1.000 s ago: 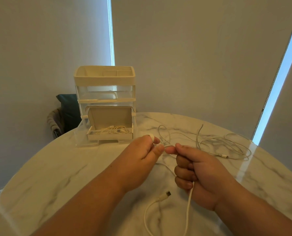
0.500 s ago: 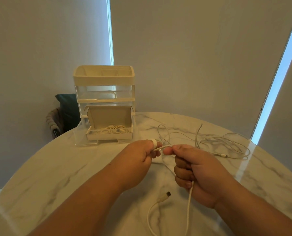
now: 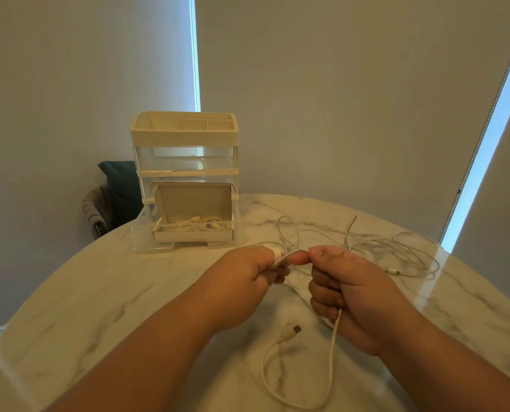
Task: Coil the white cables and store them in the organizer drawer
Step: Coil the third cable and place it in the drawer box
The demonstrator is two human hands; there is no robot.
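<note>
Marble table (image 3: 69,307): round and grey-veined, everything is carried on it.
Organizer (image 3: 183,135): stood at the far left edge, cream tray on top, clear tiers beneath.
Bottom drawer (image 3: 146,233): pulled out; a coiled white cable (image 3: 200,226) is seen lying in an open box (image 3: 194,203) inside.
Loose cables (image 3: 396,251): sprawled untidily by the far right edge.
Right hand (image 3: 354,295): fingers curled tight round the held cable (image 3: 334,346), pinched by thumb and forefinger up top.
Left hand (image 3: 241,286): fingers curled, the same cable pinched, a turn seen round one fingertip.
Plug (image 3: 296,329): free end, rested on the table towards the near edge, between the wrists.
</note>
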